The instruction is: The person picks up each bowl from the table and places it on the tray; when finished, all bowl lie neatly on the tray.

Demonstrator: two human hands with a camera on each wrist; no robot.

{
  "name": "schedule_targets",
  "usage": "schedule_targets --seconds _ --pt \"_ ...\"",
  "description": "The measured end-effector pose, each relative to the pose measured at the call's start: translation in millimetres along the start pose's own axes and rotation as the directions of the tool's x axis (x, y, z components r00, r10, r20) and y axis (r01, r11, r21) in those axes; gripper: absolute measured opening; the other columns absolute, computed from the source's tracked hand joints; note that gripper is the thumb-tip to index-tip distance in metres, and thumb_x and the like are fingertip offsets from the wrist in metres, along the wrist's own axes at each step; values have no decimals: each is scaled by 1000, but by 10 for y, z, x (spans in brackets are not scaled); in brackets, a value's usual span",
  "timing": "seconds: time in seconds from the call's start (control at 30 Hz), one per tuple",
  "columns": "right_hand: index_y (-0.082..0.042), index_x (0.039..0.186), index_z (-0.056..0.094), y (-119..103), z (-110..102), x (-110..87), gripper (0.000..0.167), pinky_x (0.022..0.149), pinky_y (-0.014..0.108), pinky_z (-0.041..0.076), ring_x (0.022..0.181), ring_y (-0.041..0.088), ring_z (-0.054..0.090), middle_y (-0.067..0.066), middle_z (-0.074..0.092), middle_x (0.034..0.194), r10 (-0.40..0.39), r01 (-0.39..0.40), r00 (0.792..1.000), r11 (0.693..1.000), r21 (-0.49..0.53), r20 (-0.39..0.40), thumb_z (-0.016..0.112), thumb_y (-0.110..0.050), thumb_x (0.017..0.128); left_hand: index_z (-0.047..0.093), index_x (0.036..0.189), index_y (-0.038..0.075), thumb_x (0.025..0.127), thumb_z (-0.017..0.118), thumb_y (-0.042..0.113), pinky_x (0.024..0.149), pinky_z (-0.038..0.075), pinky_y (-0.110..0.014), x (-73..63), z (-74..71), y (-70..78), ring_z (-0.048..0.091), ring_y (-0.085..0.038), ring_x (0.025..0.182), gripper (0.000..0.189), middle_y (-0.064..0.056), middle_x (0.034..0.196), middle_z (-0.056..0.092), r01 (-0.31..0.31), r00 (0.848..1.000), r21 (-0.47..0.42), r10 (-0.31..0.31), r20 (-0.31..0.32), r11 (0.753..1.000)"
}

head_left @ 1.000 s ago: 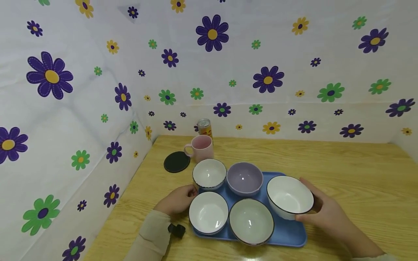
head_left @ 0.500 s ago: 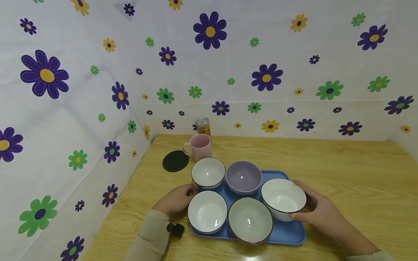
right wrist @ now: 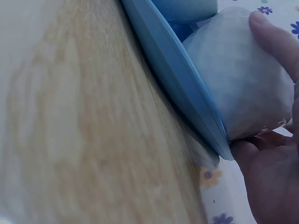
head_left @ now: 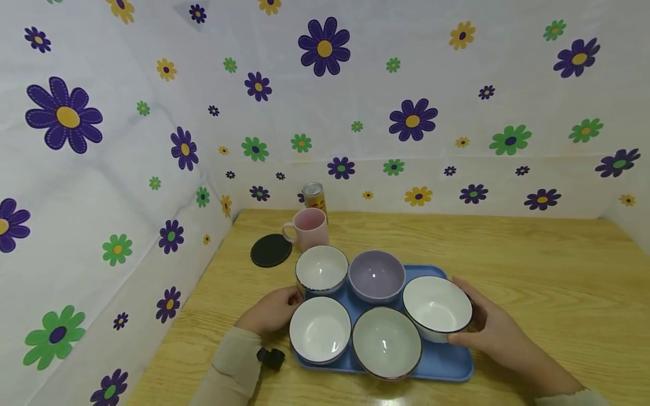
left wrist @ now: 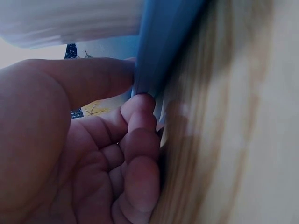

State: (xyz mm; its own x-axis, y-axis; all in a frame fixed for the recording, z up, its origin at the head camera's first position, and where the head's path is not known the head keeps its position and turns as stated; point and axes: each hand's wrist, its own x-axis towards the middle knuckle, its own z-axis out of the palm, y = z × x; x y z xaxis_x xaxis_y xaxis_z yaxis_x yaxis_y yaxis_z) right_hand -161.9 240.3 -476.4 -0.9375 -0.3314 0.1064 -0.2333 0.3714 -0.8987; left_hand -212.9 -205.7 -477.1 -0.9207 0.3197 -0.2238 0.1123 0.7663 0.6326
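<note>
My right hand (head_left: 495, 332) grips a white bowl with a dark rim (head_left: 438, 301) by its right side, thumb at the front. The bowl is over the right end of a blue tray (head_left: 447, 361); in the right wrist view the faceted outside of the white bowl (right wrist: 238, 70) is close against the inside of the tray's edge (right wrist: 173, 70). With thumb and forefinger, my left hand (head_left: 271, 310) pinches the tray's left rim, as the left wrist view of the blue rim (left wrist: 159, 42) shows. A lilac bowl (head_left: 377, 276) and a pale greenish bowl (head_left: 387, 344) stand beside the held bowl.
Two more white bowls, a rear one (head_left: 322, 269) and a front one (head_left: 320, 330), fill the tray's left end. Behind them stand a pink mug (head_left: 311, 231), a drink can (head_left: 315, 196) and a black round coaster (head_left: 271, 250). A flowered cloth (head_left: 457, 101) backs the wooden table (head_left: 548, 265).
My right hand has brought the white bowl leftward, closer to the lilac and greenish bowls. The left hand has kept its hold on the tray's rim.
</note>
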Motion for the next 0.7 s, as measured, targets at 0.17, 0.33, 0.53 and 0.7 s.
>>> schedule_targets --seconds 0.17,0.33,0.53,0.7 --pt "1 157 22 14 11 -10 106 89 14 47 117 -13 46 29 33 152 -53 53 999 999 -4 -3 89 -11 76 59 98 13 104 54 23 67 42 -34 -7 -7 22 53 -17 77 13 -1 85 55 7 1000 3 -7 2 1000" --pt "2 157 21 50 14 -10 107 90 13 44 119 -14 44 29 31 152 -84 84 996 996 2 3 90 -9 75 59 97 12 104 54 23 67 41 -33 -21 -4 46 52 -17 77 14 -1 84 55 8 1000 -1 -8 3 1000" --pt "2 157 20 62 46 5 107 93 11 41 121 -14 41 28 30 152 -103 103 995 994 -22 0 89 -11 76 59 97 13 104 54 23 67 42 -33 -26 -13 61 53 -17 77 13 -1 84 55 18 1000 3 -18 -1 1000" --pt "2 158 18 46 59 4 109 94 10 39 129 14 49 29 29 153 -107 107 994 993 -43 4 89 -12 77 60 98 13 104 54 22 68 42 -34 -18 -10 43 53 -17 78 12 -1 85 55 26 1000 -5 -26 -2 1000"
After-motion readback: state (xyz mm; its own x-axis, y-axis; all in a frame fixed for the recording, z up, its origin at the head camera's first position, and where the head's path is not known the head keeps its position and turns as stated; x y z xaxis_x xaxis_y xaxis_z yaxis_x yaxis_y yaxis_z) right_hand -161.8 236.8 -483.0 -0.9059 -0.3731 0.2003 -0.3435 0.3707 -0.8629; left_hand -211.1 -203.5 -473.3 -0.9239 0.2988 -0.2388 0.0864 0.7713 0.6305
